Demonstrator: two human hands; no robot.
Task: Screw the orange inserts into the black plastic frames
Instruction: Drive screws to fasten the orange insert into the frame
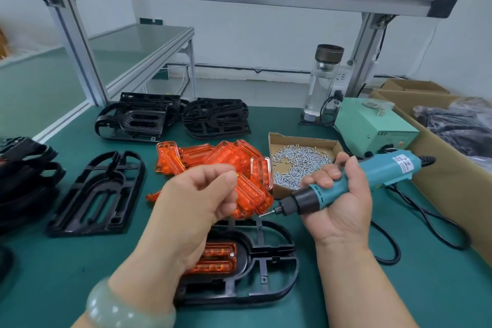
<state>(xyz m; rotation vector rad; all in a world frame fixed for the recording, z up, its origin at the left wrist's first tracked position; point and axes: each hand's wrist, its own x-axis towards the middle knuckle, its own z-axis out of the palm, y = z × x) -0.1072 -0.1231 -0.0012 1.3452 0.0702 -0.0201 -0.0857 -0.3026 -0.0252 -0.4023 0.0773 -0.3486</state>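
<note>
A black plastic frame [269,269] lies flat on the green mat in front of me, with an orange insert [215,258] seated in its opening, partly hidden by my left wrist. My left hand [197,202] hovers above it, fingers curled and pinched together; whether a screw is between them I cannot tell. My right hand [338,200] grips a teal electric screwdriver [354,181], its bit pointing left toward my left hand. A heap of loose orange inserts [213,157] lies behind my hands. An open cardboard tray of small silver screws [298,162] sits beside the screwdriver.
Another black frame [98,194] lies at the left, with stacks of frames behind [133,117] [217,117] and at the far left [24,178]. A green power box [372,128], a glass bottle [322,82] and cardboard boxes [442,168] stand at the right. The screwdriver cord [426,221] loops across the mat.
</note>
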